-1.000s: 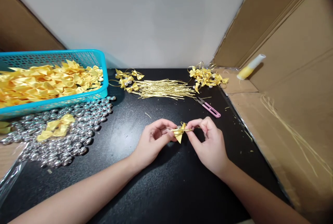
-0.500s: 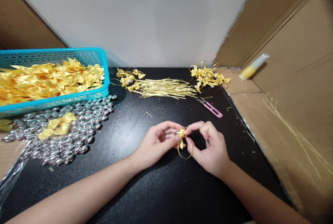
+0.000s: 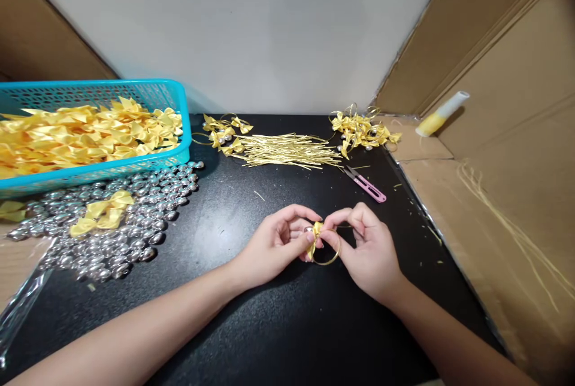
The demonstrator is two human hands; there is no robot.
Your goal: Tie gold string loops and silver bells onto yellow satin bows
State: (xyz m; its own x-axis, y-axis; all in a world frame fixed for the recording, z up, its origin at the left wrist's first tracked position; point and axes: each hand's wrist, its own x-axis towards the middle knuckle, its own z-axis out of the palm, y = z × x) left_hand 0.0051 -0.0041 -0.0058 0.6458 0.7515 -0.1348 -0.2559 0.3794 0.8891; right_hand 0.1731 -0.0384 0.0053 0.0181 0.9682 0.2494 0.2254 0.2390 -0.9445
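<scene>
A small yellow bow (image 3: 313, 245) is pinched between the thumb and fingers of my left hand (image 3: 278, 248), with a bit of a silver bead showing beside it. From the bow hangs a loop of gold cord (image 3: 327, 263). My right hand (image 3: 371, 248) touches the bow's right side, its thumb and forefinger closed on the gold cord. Behind my hands lies a pile of gold cord pieces (image 3: 287, 151), between a small group of finished-looking bows (image 3: 222, 137) and a larger heap of bows with cords and beads (image 3: 359, 128).
At the left a blue basket (image 3: 182, 116) holds many yellow bows. Silver beads (image 3: 135, 242) spread before it, with a few bows (image 3: 103, 213) on top. Pink snips (image 3: 368, 187) lie behind my right hand. A white and yellow tube (image 3: 442, 114) stands against cardboard at the right.
My right thumb has moved up and inward to the bow, closing with the forefinger on the cord. The cord loop has shifted slightly right, and the bow has turned a little.
</scene>
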